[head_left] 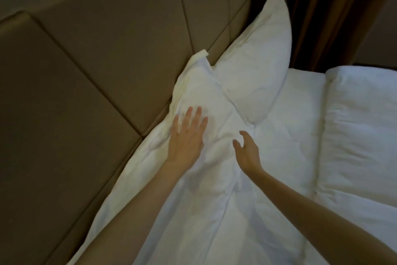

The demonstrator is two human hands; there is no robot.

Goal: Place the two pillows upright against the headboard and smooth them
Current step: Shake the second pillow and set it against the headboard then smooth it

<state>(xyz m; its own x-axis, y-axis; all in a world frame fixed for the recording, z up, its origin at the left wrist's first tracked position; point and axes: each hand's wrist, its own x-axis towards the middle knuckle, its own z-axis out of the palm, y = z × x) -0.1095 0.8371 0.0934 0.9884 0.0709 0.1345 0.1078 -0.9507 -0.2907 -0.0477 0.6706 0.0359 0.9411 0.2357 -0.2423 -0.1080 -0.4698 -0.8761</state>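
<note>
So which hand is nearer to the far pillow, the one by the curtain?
The right hand. It hovers open just below the far pillow's lower corner. The left hand lies flat on the near pillow, farther away.

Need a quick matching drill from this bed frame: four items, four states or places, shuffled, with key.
Column one:
1. left hand
2. right hand
3. far pillow
4. curtain

Column two:
A. hangs dark brown beyond the bed
B. fingers curled, open, beside the near pillow
C. stands upright against the padded headboard
D. lies flat, fingers spread, on the near pillow

Pairs: 1-D, 2-B, 3-C, 4-A
</note>
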